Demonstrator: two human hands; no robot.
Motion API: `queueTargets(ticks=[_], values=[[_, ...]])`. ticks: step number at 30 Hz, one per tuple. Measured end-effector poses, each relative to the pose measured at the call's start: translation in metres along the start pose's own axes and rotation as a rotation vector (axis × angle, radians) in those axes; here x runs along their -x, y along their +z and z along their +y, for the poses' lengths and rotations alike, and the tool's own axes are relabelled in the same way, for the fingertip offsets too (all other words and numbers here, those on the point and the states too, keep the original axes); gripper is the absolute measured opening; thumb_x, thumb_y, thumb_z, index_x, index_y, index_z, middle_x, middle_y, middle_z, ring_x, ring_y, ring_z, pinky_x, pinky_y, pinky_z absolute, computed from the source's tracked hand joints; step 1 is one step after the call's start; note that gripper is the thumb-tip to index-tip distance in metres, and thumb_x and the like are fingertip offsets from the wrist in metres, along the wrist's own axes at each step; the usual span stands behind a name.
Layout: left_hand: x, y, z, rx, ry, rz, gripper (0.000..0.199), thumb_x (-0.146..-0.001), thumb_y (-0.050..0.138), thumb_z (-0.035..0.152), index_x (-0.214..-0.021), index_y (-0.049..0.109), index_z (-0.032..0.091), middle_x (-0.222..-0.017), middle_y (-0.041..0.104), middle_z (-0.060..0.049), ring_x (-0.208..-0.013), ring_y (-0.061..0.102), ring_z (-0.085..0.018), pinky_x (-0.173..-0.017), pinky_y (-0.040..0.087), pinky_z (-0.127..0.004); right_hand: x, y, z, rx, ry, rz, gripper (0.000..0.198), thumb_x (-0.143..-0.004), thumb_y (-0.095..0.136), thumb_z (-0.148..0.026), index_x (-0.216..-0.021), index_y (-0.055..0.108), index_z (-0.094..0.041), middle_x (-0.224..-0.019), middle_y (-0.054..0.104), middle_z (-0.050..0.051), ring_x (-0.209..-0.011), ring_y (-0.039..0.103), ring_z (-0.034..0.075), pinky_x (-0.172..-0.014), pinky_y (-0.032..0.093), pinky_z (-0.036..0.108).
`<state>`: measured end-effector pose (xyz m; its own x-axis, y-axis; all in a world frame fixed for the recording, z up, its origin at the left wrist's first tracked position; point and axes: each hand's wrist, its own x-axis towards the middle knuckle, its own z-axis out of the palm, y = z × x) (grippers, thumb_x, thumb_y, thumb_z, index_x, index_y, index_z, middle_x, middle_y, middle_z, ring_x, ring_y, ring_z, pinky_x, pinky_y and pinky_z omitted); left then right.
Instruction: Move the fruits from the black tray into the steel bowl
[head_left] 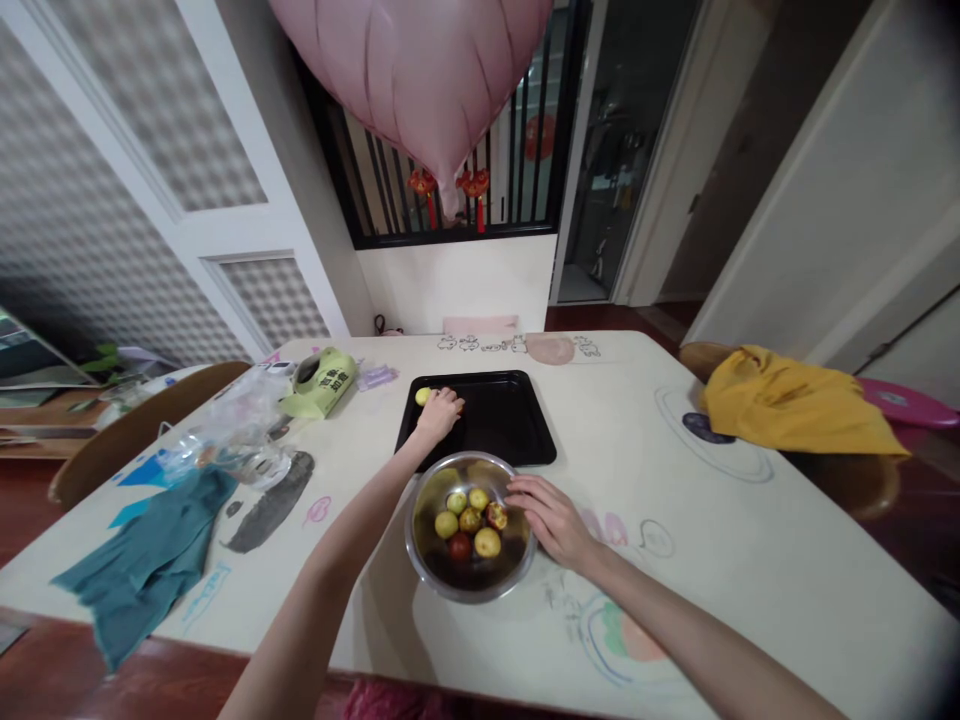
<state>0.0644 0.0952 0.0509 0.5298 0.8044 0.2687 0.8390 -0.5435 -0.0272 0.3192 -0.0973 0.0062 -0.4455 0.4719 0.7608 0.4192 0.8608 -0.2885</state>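
Observation:
A shiny metal bowl [421,560] stands near the front of the table, with several small round yellow-green fruits [487,543] and a dark red one [460,546] inside. My right hand [551,517] grips the bowl's right rim, fingers over the edge. Beyond the bowl lies a black rectangular baking tray [510,415]. My left hand [441,414] is lowered over the tray's left part, its fingers curled around a small round fruit, mostly hidden, with a reddish edge showing by the fingertips. Just left of those fingers a yellow-green fruit [423,396] rests on the tray.
On the table's left are a teal cloth [161,560], a clear plastic jug [259,465], crumpled clear plastic and a light green bag [322,383]. A yellow cloth [795,405] drapes over a chair at right. A pink balloon [427,80] hangs above the far edge.

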Motion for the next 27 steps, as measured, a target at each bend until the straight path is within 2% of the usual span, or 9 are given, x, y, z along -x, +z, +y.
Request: queueTargets(ticks=[3,7,9,11,13,15,20,27], values=[[0.000,-0.008,0.001,0.046,0.025,0.021,0.016,-0.091,0.076,0.014,-0.107,0.073,0.016,-0.111,0.072,-0.014,-0.114,0.063,-0.030,-0.102,0.049,-0.045,0.000,0.001,0.000,0.008,-0.003,0.005,0.032,-0.109,0.040,-0.023,-0.124,0.069,-0.022,-0.121,0.075,0.013,-0.117,0.071,0.026,-0.099,0.064,0.047],[0.010,-0.025,0.004,0.116,0.039,0.106,0.027,-0.097,0.072,0.022,-0.124,0.068,0.018,-0.121,0.070,-0.012,-0.116,0.065,-0.029,-0.102,0.052,-0.044,0.001,0.001,0.000,0.024,-0.011,0.008,0.032,-0.110,0.039,-0.023,-0.123,0.068,-0.021,-0.121,0.075,0.013,-0.116,0.071,0.026,-0.098,0.064,0.045],[0.022,-0.035,0.009,0.169,0.045,0.166,0.032,-0.101,0.067,0.025,-0.132,0.064,0.020,-0.125,0.069,-0.011,-0.115,0.067,-0.026,-0.101,0.056,-0.040,0.001,0.001,0.000,0.030,-0.007,0.004,0.031,-0.110,0.040,-0.023,-0.123,0.068,-0.021,-0.121,0.075,0.013,-0.116,0.071,0.026,-0.099,0.063,0.045],[0.038,-0.042,0.017,0.335,0.076,0.285,0.031,-0.102,0.067,0.026,-0.132,0.064,0.022,-0.126,0.068,-0.010,-0.115,0.070,-0.025,-0.100,0.059,-0.038,0.001,0.001,0.000,0.030,-0.004,0.006,0.031,-0.110,0.040,-0.023,-0.123,0.067,-0.021,-0.121,0.075,0.013,-0.117,0.071,0.026,-0.099,0.063,0.044],[0.058,-0.047,0.027,0.435,0.132,0.323,0.033,-0.103,0.066,0.027,-0.135,0.064,0.023,-0.126,0.068,-0.010,-0.119,0.070,-0.025,-0.103,0.060,-0.038,0.001,0.001,0.000,0.028,0.000,0.009,0.031,-0.110,0.040,-0.023,-0.123,0.068,-0.022,-0.121,0.075,0.013,-0.117,0.071,0.026,-0.099,0.063,0.044],[0.080,-0.048,0.038,0.482,0.184,0.316,0.032,-0.103,0.064,0.027,-0.135,0.064,0.023,-0.125,0.068,-0.010,-0.115,0.071,-0.023,-0.101,0.062,-0.037,0.001,0.002,0.000,0.027,0.001,0.012,0.031,-0.110,0.040,-0.022,-0.123,0.068,-0.022,-0.121,0.075,0.013,-0.117,0.071,0.026,-0.099,0.063,0.044],[0.125,-0.046,0.056,0.563,0.201,0.333,0.030,-0.104,0.063,0.025,-0.133,0.066,0.023,-0.122,0.069,-0.009,-0.111,0.073,-0.021,-0.099,0.065,-0.034,0.000,0.003,0.001,0.040,0.004,0.034,0.031,-0.110,0.041,-0.022,-0.123,0.068,-0.022,-0.121,0.076,0.012,-0.116,0.072,0.025,-0.098,0.063,0.044],[0.147,-0.046,0.071,0.645,0.262,0.434,0.029,-0.104,0.066,0.028,-0.132,0.067,0.023,-0.120,0.070,-0.010,-0.112,0.073,-0.020,-0.098,0.066,-0.034,-0.011,0.000,-0.010,0.037,0.034,0.093,0.028,-0.108,0.048,-0.020,-0.123,0.071,-0.023,-0.120,0.077,0.012,-0.114,0.073,0.026,-0.095,0.062,0.046]])
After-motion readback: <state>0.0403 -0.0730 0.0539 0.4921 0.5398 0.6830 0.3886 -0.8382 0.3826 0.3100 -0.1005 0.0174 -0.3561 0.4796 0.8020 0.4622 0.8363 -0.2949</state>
